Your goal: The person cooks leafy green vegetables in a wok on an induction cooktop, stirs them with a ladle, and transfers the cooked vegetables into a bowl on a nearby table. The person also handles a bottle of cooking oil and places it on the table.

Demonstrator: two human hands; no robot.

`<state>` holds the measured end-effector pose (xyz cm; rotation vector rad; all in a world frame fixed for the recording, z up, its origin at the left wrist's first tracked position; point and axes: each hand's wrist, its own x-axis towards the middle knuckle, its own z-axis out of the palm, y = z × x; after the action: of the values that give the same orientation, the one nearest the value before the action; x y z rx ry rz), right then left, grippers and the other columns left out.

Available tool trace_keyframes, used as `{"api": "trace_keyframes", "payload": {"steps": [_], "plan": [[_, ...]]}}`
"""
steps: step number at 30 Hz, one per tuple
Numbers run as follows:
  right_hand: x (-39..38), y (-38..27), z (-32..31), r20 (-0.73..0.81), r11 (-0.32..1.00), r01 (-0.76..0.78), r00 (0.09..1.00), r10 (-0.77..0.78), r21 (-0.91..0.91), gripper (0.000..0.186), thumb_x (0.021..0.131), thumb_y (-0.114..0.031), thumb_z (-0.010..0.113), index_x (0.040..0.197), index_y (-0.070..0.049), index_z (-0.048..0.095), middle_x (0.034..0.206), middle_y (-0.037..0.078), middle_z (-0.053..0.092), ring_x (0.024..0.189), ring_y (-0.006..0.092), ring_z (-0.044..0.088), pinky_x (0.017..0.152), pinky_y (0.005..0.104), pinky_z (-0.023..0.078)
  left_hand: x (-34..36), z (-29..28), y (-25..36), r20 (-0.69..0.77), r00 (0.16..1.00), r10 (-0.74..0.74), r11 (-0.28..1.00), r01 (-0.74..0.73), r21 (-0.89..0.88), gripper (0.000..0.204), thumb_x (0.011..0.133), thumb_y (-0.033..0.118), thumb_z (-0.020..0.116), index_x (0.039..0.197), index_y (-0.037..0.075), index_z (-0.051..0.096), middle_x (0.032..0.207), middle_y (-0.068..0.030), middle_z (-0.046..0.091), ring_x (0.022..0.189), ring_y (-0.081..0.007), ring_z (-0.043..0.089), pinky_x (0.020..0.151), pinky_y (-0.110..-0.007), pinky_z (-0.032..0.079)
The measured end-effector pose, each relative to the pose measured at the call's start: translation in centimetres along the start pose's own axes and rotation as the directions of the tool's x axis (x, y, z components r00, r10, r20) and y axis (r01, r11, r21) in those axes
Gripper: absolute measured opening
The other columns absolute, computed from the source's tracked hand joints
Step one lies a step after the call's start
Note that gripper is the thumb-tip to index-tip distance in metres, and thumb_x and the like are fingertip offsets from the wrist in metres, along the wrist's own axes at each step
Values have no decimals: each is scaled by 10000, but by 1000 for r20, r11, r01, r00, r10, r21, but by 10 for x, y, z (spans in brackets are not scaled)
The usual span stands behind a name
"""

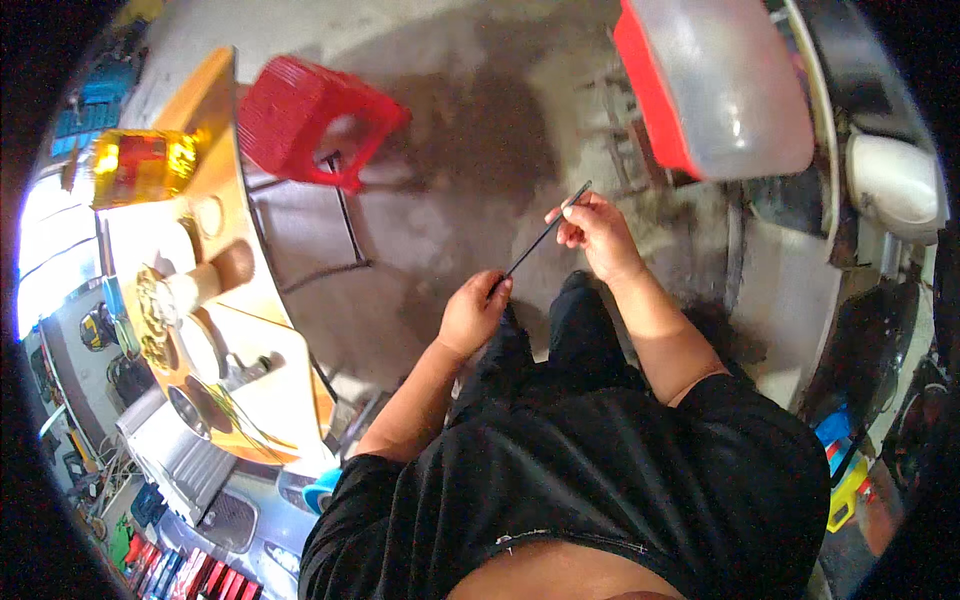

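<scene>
A thin dark rod [535, 243] slants up and to the right between my two hands, above my legs and the concrete floor. My left hand [478, 312] is closed on its lower end. Near the upper end, my right hand [598, 233] grips it between thumb and fingers, with the tip poking out just past them. Both forearms come in from my black shirt [560, 465] at the bottom.
At left, a wooden table [305, 405] holds a yellow container [145, 166], bowls and food items, with a red stool [300, 115] beyond. A translucent red-edged bin [735, 90] stands at upper right above a white rounded object [890, 185]. Tools [190, 575] crowd the lower left.
</scene>
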<state>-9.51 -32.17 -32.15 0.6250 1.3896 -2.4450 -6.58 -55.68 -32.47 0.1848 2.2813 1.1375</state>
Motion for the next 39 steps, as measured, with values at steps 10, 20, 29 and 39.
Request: {"api": "trace_keyframes", "payload": {"steps": [10,20,29,39], "plan": [[133,-151,30,-16,991,-65,998,64,-115,357,925,-294,558,1204,-70,554,1061,64,644,810,133,631,658,233,477,143,-110,130,26,995,-98,820,95,-564,312,999,317,423,1021,48,582,688,29,459,599,-66,414,541,-213,361],[310,-308,70,361,383,679,688,-629,-627,184,842,-153,677,964,-24,628,1106,94,592,920,150,599,794,280,486,291,-235,236,-22,998,-63,648,25,-761,276,1000,264,421,1033,52,593,703,28,487,605,-72,424,541,-212,336],[444,-401,35,369,175,381,924,-96,-908,418,914,-379,496,861,2,659,832,185,648,787,337,617,738,413,481,516,-383,290,3,999,-38,812,32,-583,327,968,350,452,1000,52,585,631,29,450,530,-71,404,468,-227,325],[457,-577,-91,-321,446,-95,825,-465,-890,713,927,-368,522,1438,18,206,1503,202,212,1395,291,215,1103,374,257,771,-341,487,79,932,353,769,-240,-593,229,981,267,466,1037,56,537,671,24,443,529,-48,373,481,-204,311]]}}
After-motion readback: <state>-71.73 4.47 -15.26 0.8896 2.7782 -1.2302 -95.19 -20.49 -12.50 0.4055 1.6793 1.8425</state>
